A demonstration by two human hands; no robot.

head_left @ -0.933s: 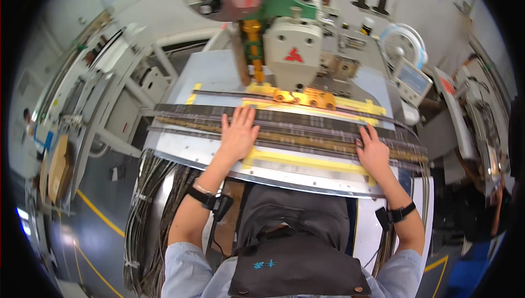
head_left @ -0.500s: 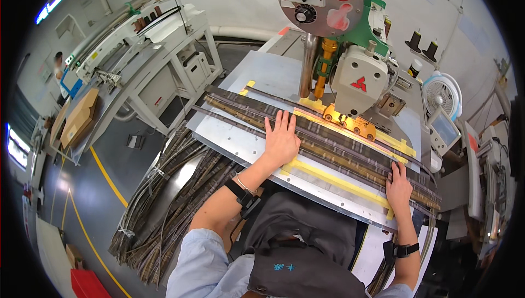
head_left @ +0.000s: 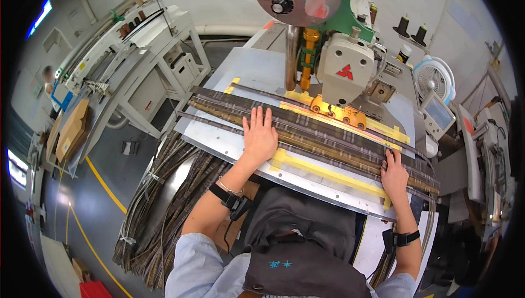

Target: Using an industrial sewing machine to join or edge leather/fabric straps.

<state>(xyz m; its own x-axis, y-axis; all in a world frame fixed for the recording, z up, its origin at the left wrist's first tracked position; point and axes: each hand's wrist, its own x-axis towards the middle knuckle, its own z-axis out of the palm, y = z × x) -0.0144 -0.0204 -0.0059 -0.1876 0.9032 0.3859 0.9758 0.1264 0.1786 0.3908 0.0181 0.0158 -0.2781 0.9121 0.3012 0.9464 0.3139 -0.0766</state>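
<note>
Long flat strips (head_left: 306,128), dark grey and brown with paler marks, lie side by side across a pale metal plate (head_left: 219,142). My left hand (head_left: 260,136) rests flat on the strips left of centre, fingers apart. Toward their right end, my right hand (head_left: 395,172) lies with its fingertips on the strips, fingers extended. Just beyond the strips stands a sewing-type machine head (head_left: 348,65), white and green, with an orange wheeled guide (head_left: 338,113) below it. Yellow tape (head_left: 328,173) runs along the plate between my hands.
A big bundle of similar strips (head_left: 158,221) hangs at the left of the plate. A white fan (head_left: 433,82) and a small screen (head_left: 437,114) stand at the right. Thread cones (head_left: 402,26) are behind. Another machine table (head_left: 131,73) stands far left, near a person.
The whole view has shifted a little. My left hand has slid slightly left along the strips, while my right hand stays near their right end.
</note>
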